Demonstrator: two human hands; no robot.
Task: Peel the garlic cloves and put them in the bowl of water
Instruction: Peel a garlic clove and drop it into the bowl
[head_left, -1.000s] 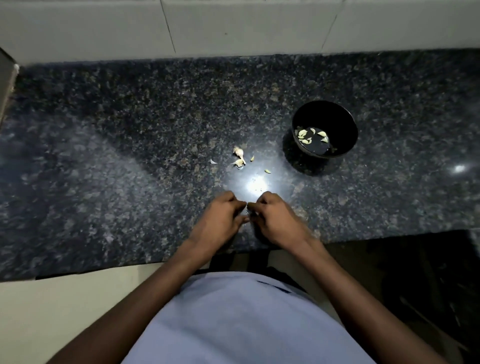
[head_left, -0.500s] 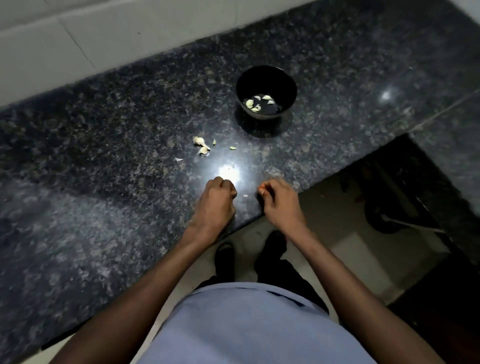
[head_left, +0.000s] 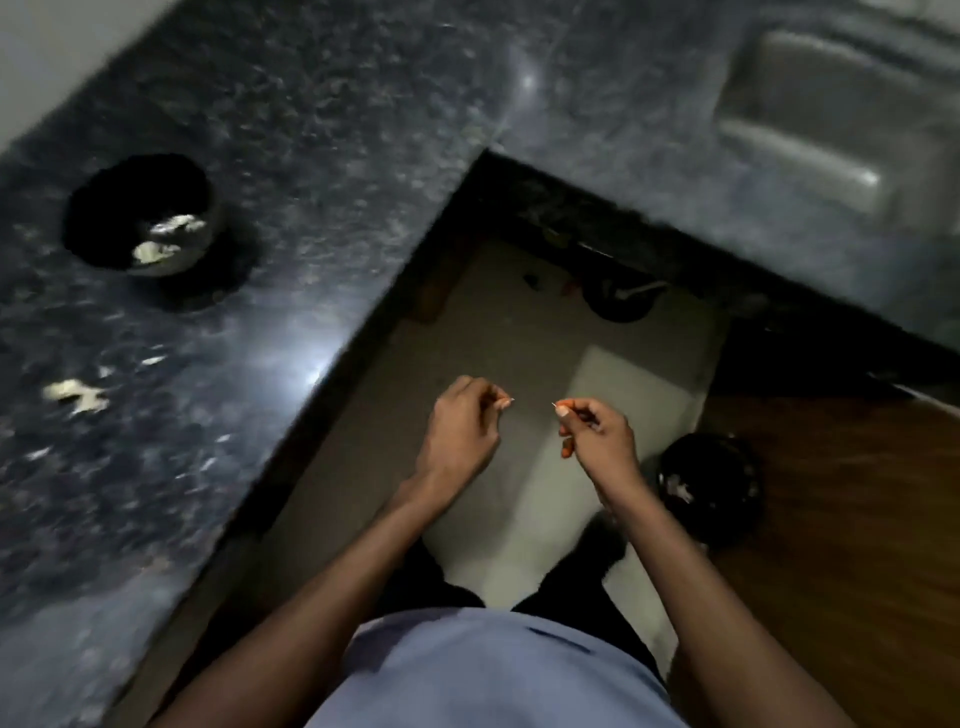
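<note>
Nearest to us we see the blue shirt (head_left: 498, 670) of the person and the two forearms reaching forward over the floor (head_left: 498, 332), not over the bench. The left hand (head_left: 460, 434) has its fingers curled, and thumb and forefinger pinch a tiny pale scrap (head_left: 509, 399); it is too small for us to say if it is skin or clove. The right hand (head_left: 597, 434) has the same kind of grip: fingers curled, the tips pinching another tiny pale scrap (head_left: 554, 405). The two hands are apart, with a gap between the fingertips. Just beside the right wrist, on the floor, stands a dark round bin (head_left: 709, 486) with something pale inside. To the left, on the dark speckled bench (head_left: 311, 182), lie some pale garlic peels (head_left: 75, 393), blurred. Further back on the bench stands the black bowl (head_left: 143, 213) with pale garlic cloves (head_left: 156, 252) in it, well apart from both hands. At the far right we see a steel sink (head_left: 841, 119).
</note>
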